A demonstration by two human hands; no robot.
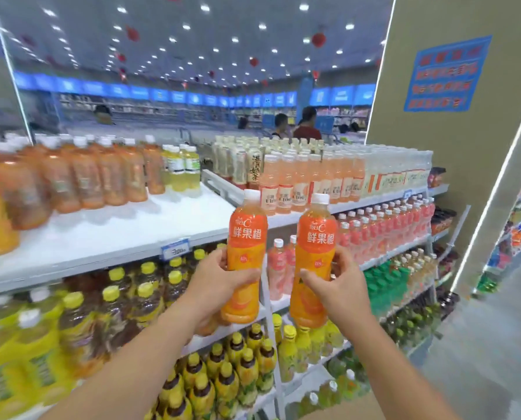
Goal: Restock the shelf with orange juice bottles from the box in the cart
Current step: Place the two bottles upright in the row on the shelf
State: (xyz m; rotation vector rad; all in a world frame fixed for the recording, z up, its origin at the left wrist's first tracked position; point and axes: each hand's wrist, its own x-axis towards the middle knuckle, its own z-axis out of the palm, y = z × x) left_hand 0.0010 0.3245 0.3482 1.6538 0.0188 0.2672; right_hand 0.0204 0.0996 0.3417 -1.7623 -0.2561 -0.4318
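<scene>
Both hands are loaded. Our left hand [219, 280] wraps the lower half of the left bottle [247, 237], and our right hand [338, 289] grips the right bottle [315, 247]. Both are upright and held in the air before the shelving.

The top shelf [126, 228] carries a block of similar orange bottles [86, 177] at its left, with bare board beside it.

Judgement: restocking is partway, and these two are not yet placed. The cart and box are out of view, so we cannot tell what stock remains.

The wide-angle head camera faces forward, close behind the left hand [219, 275] and right hand [339, 287], toward the near shelf [101, 237].
</scene>
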